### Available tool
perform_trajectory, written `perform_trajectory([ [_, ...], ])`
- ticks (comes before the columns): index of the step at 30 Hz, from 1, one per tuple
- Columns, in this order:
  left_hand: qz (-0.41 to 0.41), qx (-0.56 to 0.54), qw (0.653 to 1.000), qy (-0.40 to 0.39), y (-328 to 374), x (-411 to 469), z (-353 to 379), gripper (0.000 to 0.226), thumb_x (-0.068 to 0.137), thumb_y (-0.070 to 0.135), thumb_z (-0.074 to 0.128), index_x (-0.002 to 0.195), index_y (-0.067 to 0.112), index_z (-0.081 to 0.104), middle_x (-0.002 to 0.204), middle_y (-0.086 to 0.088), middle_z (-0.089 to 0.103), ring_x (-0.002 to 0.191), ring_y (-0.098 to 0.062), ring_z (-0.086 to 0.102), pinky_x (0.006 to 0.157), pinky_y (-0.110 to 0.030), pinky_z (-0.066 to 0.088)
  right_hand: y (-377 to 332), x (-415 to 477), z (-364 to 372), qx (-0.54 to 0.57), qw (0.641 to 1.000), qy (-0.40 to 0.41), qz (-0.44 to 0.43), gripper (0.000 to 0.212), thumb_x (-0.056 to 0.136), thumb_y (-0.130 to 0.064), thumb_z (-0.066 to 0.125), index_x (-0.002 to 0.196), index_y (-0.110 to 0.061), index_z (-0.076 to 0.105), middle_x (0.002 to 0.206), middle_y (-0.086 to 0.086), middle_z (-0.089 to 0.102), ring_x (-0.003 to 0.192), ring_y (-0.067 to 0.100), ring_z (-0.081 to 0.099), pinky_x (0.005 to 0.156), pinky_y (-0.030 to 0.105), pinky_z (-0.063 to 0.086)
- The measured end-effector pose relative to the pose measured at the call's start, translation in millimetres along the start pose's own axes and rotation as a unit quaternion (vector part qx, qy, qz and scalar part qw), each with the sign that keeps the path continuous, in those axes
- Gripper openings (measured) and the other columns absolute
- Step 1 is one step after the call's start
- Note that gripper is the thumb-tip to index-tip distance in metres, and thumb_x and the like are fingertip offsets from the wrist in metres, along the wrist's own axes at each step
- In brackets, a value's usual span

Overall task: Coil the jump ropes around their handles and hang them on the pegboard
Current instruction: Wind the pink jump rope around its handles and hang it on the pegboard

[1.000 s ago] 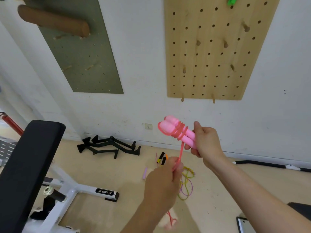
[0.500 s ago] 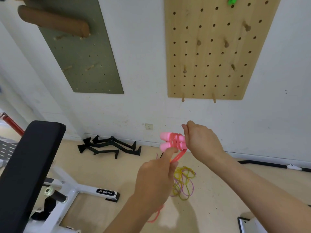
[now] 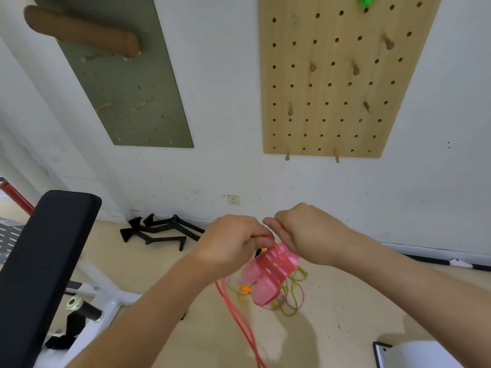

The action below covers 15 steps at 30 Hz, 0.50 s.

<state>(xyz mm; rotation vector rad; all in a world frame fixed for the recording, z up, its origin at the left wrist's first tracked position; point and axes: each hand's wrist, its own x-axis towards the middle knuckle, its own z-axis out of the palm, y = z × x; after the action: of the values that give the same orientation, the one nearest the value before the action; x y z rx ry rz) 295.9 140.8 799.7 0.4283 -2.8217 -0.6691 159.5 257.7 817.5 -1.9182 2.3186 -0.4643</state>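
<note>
Both grips are closed. The right hand (image 3: 310,235) is curled over the upper end of the paired pink handles (image 3: 261,286), though its fingers are hidden behind its back. The left hand (image 3: 231,243) pinches the pink rope (image 3: 240,325) right where it meets the coils (image 3: 279,261), and the two hands almost touch. The bundle sits well below the wooden pegboard (image 3: 332,123), under its lower left part, with the handles' free ends tilted down toward the floor. Several turns already band the handles. The rest of the rope hangs from the left hand as a long slack run, further below the board and out of the bottom of the view.

Winding looks partly done, and hanging has not begun.

Much of the risk lies in that slack. If the left-hand pinch loosens between turns, the springy turns may slide toward the free ends and spill off. The trailing run could also drag across the yellow and purple rope (image 3: 293,297) lying on the floor directly beneath the bundle, and tangle with it. Uneven tension could let the two handles splay apart. A loosely finished coil may then unwind once it is hooked on a peg (image 3: 337,157) at the board's bottom edge.
</note>
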Motion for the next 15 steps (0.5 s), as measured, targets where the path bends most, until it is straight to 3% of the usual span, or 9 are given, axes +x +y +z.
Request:
perform_trajectory([
  [2,-0.03,-0.181,0.982,-0.037,3,0,-2,0.017,0.089,0.018,0.062,0.082,0.026,0.074,0.075,0.012,0.071,0.073,-0.003,0.065,0.072,-0.024,0.05,0,-2,-6,0.058,0.998,-0.005,0.009,0.05,0.1,-0.044,0.028,0.06,-0.017,0.042,0.058,0.002,0.051,0.059,0.025,0.05,0.059,0.034,0.041],
  [4,-0.051,-0.329,0.941,-0.061,4,-1,-4,0.023,0.089,0.003,0.06,0.081,0.021,0.073,0.066,0.01,0.07,0.063,-0.003,0.063,0.064,-0.017,0.048,0,-3,-10,0.135,0.991,-0.009,0.024,0.053,0.1,-0.041,0.034,0.064,-0.008,0.051,0.06,0.009,0.058,0.057,0.023,0.054,0.059,0.034,0.045],
  [8,-0.105,-0.532,0.839,-0.048,-3,-1,9,0.009,0.082,0.006,0.068,0.083,0.015,0.068,0.066,-0.001,0.068,0.052,-0.007,0.061,0.051,-0.018,0.048,0,-2,-12,0.369,0.925,0.016,0.091,0.052,0.101,-0.036,0.04,0.057,-0.009,0.051,0.037,0.001,0.046,0.032,0.019,0.04,0.036,0.021,0.032],
  [11,-0.242,-0.587,0.77,0.062,-3,-1,38,0.006,0.08,0.014,0.058,0.083,0.009,0.057,0.066,-0.003,0.057,0.043,-0.007,0.055,0.043,-0.019,0.044,1,0,-5,0.465,0.87,0.074,0.147,0.052,0.101,-0.035,0.039,0.06,-0.006,0.05,0.033,0.004,0.042,0.03,0.017,0.036,0.036,0.019,0.027],
  [12,-0.236,-0.601,0.758,0.087,2,-1,45,0.011,0.074,0.016,0.057,0.079,0.007,0.054,0.061,-0.004,0.052,0.038,-0.009,0.045,0.039,-0.017,0.036,2,1,-1,0.482,0.855,0.097,0.164,0.052,0.101,-0.035,0.039,0.06,-0.005,0.049,0.033,0.004,0.042,0.029,0.017,0.036,0.036,0.019,0.027],
  [15,-0.189,-0.582,0.779,0.134,21,-5,58,0.011,0.081,0.015,0.052,0.072,0.01,0.054,0.054,-0.002,0.046,0.04,-0.009,0.028,0.039,-0.019,0.019,3,6,12,0.506,0.817,0.172,0.216,0.052,0.103,-0.032,0.037,0.059,-0.006,0.046,0.033,0.004,0.039,0.03,0.017,0.035,0.038,0.02,0.027],
])
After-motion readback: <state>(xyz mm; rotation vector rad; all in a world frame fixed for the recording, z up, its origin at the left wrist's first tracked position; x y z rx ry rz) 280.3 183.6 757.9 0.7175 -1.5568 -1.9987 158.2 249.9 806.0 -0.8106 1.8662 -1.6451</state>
